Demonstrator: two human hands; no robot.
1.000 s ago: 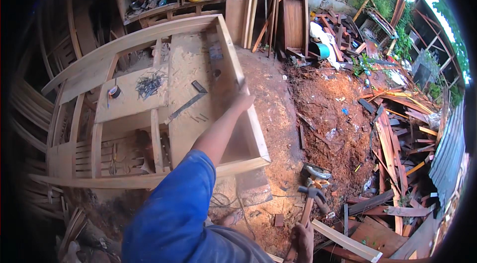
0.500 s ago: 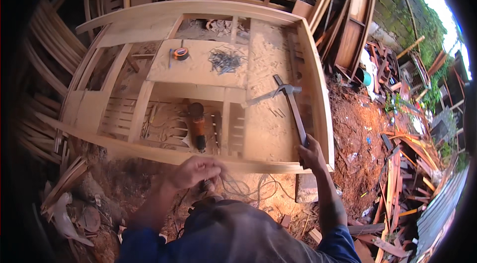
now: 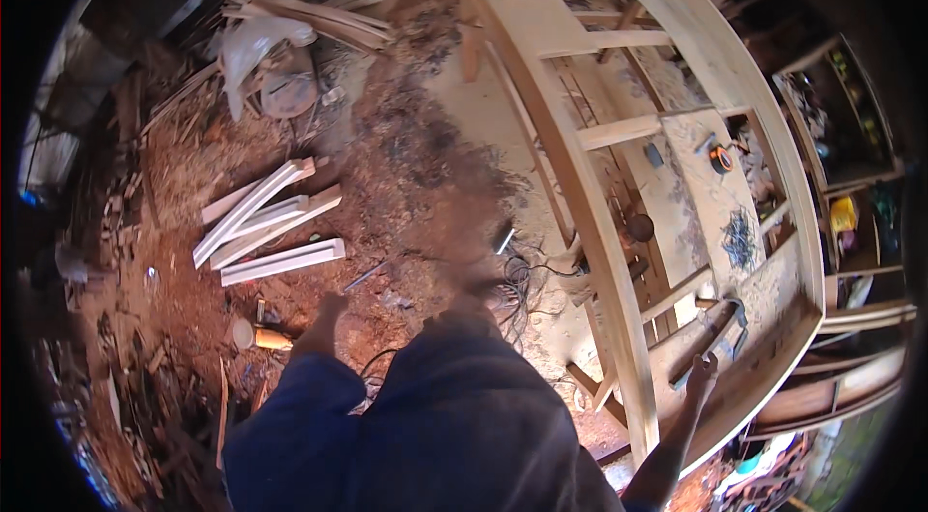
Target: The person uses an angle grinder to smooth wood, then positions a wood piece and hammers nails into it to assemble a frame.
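My right hand (image 3: 708, 373) is over the right end of the wooden frame (image 3: 588, 212), its fingers loosely extended. Beside it a claw hammer (image 3: 704, 346) lies on the frame's sawdust-covered board, and the hand is not wrapped around the handle. Low over the ground on the left hangs my left hand (image 3: 331, 307), small and dark, with its fingers not readable. Nearest to it are a thin rod (image 3: 365, 277) on the dirt and a stack of pale cut wood pieces (image 3: 280, 261).
A tape measure (image 3: 720, 159) and a heap of nails (image 3: 739, 239) rest on the frame's panel. Cables (image 3: 517, 285) coil on the ground by its near side. An orange object (image 3: 272, 339) lies at left. Boards and a white plastic bag (image 3: 253, 53) stand farther back.
The view has swung left, bringing the ground and cut wood pieces into sight. My right hand has let go of the hammer, which now lies on the frame. My left hand has moved left, away from the frame.
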